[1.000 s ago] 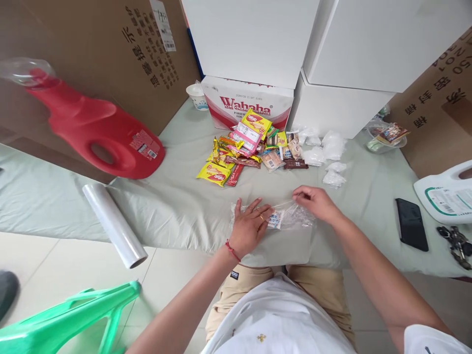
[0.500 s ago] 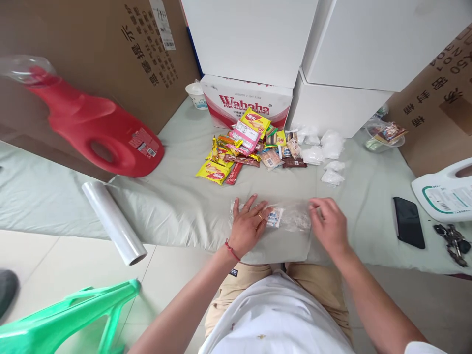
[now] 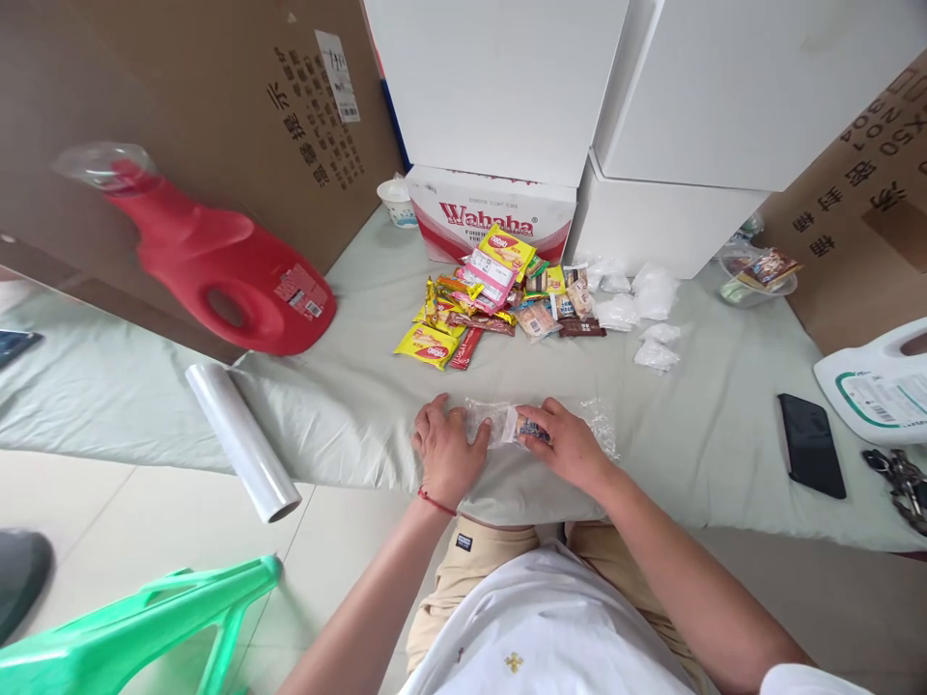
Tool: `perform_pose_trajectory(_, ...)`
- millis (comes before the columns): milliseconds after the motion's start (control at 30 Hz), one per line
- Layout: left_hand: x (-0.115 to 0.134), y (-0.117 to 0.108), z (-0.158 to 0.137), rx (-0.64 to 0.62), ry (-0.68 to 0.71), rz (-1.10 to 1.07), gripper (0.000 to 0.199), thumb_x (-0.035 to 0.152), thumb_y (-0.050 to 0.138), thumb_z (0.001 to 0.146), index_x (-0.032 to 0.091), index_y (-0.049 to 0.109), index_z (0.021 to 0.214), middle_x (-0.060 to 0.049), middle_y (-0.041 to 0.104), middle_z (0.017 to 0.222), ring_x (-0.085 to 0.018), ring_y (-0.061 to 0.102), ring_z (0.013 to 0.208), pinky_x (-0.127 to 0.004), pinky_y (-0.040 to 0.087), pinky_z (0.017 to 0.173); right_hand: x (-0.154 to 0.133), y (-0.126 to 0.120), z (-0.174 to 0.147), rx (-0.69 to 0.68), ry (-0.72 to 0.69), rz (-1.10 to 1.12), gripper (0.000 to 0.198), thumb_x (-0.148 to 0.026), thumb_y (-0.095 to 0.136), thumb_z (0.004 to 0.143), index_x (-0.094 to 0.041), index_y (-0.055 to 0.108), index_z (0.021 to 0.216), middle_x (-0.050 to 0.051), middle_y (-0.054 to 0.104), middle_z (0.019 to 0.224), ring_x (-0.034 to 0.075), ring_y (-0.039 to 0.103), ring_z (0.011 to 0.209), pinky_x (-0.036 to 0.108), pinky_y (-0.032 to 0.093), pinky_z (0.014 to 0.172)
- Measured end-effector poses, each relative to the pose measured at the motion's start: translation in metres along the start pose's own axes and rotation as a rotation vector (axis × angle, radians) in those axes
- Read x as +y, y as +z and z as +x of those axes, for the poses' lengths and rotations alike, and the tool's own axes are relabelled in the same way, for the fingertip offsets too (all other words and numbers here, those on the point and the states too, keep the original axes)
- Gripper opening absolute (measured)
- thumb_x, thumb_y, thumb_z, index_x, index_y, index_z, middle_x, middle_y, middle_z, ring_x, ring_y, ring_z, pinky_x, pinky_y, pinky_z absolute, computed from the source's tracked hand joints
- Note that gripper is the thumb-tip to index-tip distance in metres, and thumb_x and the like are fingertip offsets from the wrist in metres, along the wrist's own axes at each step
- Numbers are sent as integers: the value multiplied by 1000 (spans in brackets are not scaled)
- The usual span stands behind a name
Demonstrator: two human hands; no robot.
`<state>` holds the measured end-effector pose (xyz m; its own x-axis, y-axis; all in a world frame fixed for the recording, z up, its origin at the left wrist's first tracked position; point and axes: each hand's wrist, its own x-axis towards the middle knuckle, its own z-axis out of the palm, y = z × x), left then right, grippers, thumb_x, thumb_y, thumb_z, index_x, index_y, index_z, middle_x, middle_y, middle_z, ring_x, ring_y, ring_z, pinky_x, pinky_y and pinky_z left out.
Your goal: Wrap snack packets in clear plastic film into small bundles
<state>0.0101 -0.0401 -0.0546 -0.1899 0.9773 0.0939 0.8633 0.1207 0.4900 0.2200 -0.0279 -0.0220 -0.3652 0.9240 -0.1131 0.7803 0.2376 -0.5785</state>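
A sheet of clear plastic film (image 3: 590, 425) lies crumpled near the table's front edge. On it rests a small snack packet (image 3: 510, 426) with white and dark printing. My right hand (image 3: 572, 446) grips the packet from the right, its fingers covering part of it. At the film's left end, my left hand (image 3: 447, 452) rests on the table with the thumb apart from the bent fingers, the thumb touching the film. Behind both hands is a pile of wrapped snacks (image 3: 427, 345), with several clear film-wrapped bundles (image 3: 656, 290) to its right.
A roll of film (image 3: 242, 439) juts over the front edge at left, near a red jug (image 3: 246, 280). A Wahaba carton (image 3: 499, 208) stands behind the snacks. On the right are a plastic bowl (image 3: 760, 275), phone (image 3: 811, 444), keys (image 3: 902, 483) and white jug (image 3: 880, 386).
My right hand has moved left from the film's right end onto the snack packet. My left hand has shifted left, off the packet to the film's left end. The view has shifted slightly.
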Motion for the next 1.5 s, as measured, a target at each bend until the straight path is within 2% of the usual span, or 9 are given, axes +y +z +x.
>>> perform_pose_trajectory(133, 4, -10, 16, -88, 2, -187, 16, 33, 57, 86, 22, 57, 76, -12, 66, 99, -29, 62, 95, -44, 50, 82, -1, -2, 5, -13, 65, 96, 64, -28, 70, 90, -20, 48, 150, 4, 62, 103, 19, 61, 87, 31, 47, 80)
perform_pose_trajectory(233, 15, -23, 21, -163, -72, -438, 20, 38, 54, 88, 24, 50, 75, 2, 54, 66, -17, 52, 63, -29, 42, 62, -1, -2, 8, -24, 103, 165, 74, -27, 71, 87, -18, 41, 154, 3, 63, 98, 18, 59, 83, 31, 46, 77)
perform_pose_trajectory(467, 71, -11, 7, -460, -90, -906, 23, 41, 58, 86, 21, 58, 75, 4, 52, 59, -12, 47, 55, -24, 37, 55, 2, 2, 9, 0, 90, 303, 81, -13, 65, 79, -17, 38, 156, 7, 66, 104, 19, 59, 85, 33, 46, 79)
perform_pose_trajectory(600, 78, 3, 2, -452, 41, -729, 30, 25, 43, 91, 19, 63, 69, -2, 61, 71, -15, 57, 69, -27, 42, 67, 11, 2, 4, -10, 28, 445, 89, -13, 64, 75, -19, 35, 158, 6, 67, 106, 19, 59, 84, 33, 48, 79)
perform_pose_trajectory(767, 79, 1, -4, -385, 181, -296, 37, 15, 45, 91, 23, 77, 107, -6, 65, 95, -19, 64, 84, -29, 44, 74, 28, -12, -7, 1, 38, 645, 61, -29, 60, 86, -25, 52, 147, 6, 67, 115, 11, 48, 62, 27, 43, 57)
perform_pose_trajectory(933, 84, 1, -6, -383, 163, -20, 37, 19, 48, 94, 29, 77, 115, -7, 66, 98, -23, 64, 89, -33, 43, 74, 65, -30, -22, 485, 305, 286, 39, -43, 53, 94, -19, 66, 121, 10, 69, 110, 18, 55, 72, 35, 47, 73)
perform_pose_trajectory(1100, 81, 1, 6, -270, 36, -18, 72, 35, 71, 81, 19, 50, 148, -17, 55, 133, -36, 49, 127, -46, 42, 100, 88, -21, -27, 384, 465, -118, 44, -57, 59, 90, -17, 71, 103, 16, 65, 96, 33, 54, 99, 43, 44, 84)
perform_pose_trajectory(1267, 77, 3, 11, -418, -34, 9, 44, 46, 70, 81, 15, 64, 112, -19, 52, 138, -39, 46, 132, -46, 41, 103, 79, -10, -19, 392, 250, 86, 18, -39, 59, 88, -22, 67, 85, 10, 65, 97, 27, 56, 96, 43, 43, 94)
perform_pose_trajectory(1500, 80, 4, 10, -443, -37, -40, 28, 40, 64, 87, 18, 55, 102, -11, 64, 104, -27, 65, 98, -34, 45, 81, 71, -12, -17, 365, 420, 339, 53, -62, 66, 81, -20, 61, 113, 7, 68, 97, 23, 64, 84, 35, 48, 76)
